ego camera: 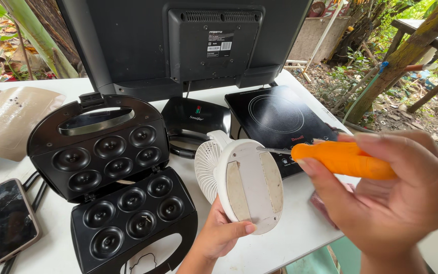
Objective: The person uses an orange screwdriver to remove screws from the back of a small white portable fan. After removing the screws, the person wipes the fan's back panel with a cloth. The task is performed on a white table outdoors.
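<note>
Closest to the camera, the right hand is raised, its fingers curled around the orange handle of a screwdriver, with the thumb pressed along the handle's side. The thin metal shaft points left and its tip meets the underside of a small white fan. The left hand comes up from the bottom edge and grips the fan from below, the thumb lying against the rim of the round base and the other fingers hidden behind it, so how they sit cannot be told. The fan is tipped over in the air just above the front edge of the white table, its base turned toward the camera with two tan strips on it, its grille facing away to the left.

Just left of the fan, a black doughnut maker lies open on the table. Both plates show ring-shaped moulds, and every mould is empty. At the far left edge a phone lies flat, screen dark, partly over some black cables.

Behind the fan sits a closed black sandwich maker, and to its right a flat black induction hob. A sheet of brown paper lies at the left. Farthest back, the rear of a black television stands upright, with trees and bare ground beyond.
</note>
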